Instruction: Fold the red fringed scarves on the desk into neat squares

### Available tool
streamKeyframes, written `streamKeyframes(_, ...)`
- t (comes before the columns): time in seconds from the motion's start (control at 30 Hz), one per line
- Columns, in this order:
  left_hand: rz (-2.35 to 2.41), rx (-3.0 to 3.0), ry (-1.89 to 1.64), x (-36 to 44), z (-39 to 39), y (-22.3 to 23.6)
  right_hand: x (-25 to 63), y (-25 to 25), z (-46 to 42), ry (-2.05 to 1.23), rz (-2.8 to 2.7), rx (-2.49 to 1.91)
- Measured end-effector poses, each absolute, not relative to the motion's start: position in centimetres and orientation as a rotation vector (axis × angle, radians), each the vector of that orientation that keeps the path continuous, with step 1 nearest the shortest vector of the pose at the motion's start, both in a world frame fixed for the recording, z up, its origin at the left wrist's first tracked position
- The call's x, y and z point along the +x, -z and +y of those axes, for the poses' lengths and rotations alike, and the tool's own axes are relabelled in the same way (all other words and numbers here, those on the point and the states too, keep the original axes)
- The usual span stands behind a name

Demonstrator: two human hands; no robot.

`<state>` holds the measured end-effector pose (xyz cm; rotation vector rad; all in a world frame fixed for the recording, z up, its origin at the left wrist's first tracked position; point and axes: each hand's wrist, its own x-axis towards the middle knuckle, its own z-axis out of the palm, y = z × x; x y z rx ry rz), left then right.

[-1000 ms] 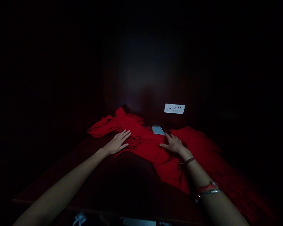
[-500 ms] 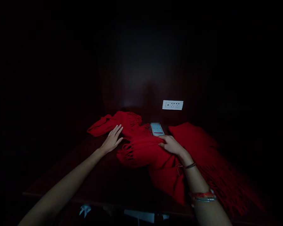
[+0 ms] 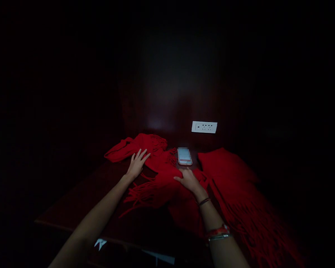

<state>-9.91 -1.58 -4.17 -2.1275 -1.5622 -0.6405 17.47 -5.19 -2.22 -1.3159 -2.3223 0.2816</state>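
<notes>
A red fringed scarf [image 3: 167, 188] lies bunched across the dark tabletop [image 3: 100, 203]. My left hand [image 3: 136, 163] rests on its left part, with fingers spread and a ring on one of them. My right hand [image 3: 188, 179] is on the scarf's middle, fingers bent down into the cloth and thumb pointing left. The fingertips are partly hidden by the folds. Just beyond the right hand lies a phone [image 3: 184, 157], screen lit and fully uncovered.
More red fringed cloth [image 3: 229, 167] is spread on the right side of the table. A white wall socket [image 3: 204, 127] sits on the dark back panel. Pale objects [image 3: 100, 243] show below the table's front edge. The surroundings are very dark.
My right hand has moved left and nearer, dragging the scarf's fringed end toward the front left. The phone is now more exposed. My left hand has shifted slightly left over the cloth.
</notes>
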Motion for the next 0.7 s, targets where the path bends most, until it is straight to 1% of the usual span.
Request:
streamKeyframes(0.1,-1.595,-2.257,0.685,-9.9,-0.9,4.0,17.7,2.0,-5.0,-0.317,-2.127,-1.307)
streamKeyframes(0.2,-1.611,-2.412,0.940,-10.1,-1.4,4.3,18.2,1.6,-4.8,-0.248,-1.899,-1.329)
streamKeyframes(0.3,-1.700,-2.582,1.146,-9.3,-2.4,4.8,18.5,1.3,-4.9,-0.191,-1.889,-1.366)
streamKeyframes(0.33,-1.753,-2.624,1.183,-8.8,-2.8,4.9,18.5,1.2,-5.1,-0.228,-1.948,-1.340)
streamKeyframes(0.4,-1.830,-2.663,1.236,-7.7,-3.3,4.9,18.6,0.9,-5.3,-0.409,-2.127,-1.198)
streamKeyframes(0.47,-1.787,-2.685,1.231,-6.8,-3.6,4.6,18.6,0.7,-5.5,-0.579,-2.247,-1.053)
streamKeyframes(0.5,-1.734,-2.669,1.212,-6.5,-3.7,4.4,18.6,0.6,-5.5,-0.584,-2.253,-1.053)
streamKeyframes(0.53,-1.683,-2.625,1.188,-6.4,-3.8,4.2,18.6,0.6,-5.5,-0.521,-2.223,-1.124)
streamKeyframes(0.63,-1.639,-2.375,1.056,-7.0,-3.7,3.6,18.9,1.2,-5.2,-0.272,-2.076,-1.536)
streamKeyframes(0.7,-1.668,-2.202,0.957,-7.7,-3.6,3.4,19.1,1.8,-5.1,-0.312,-2.054,-1.703)
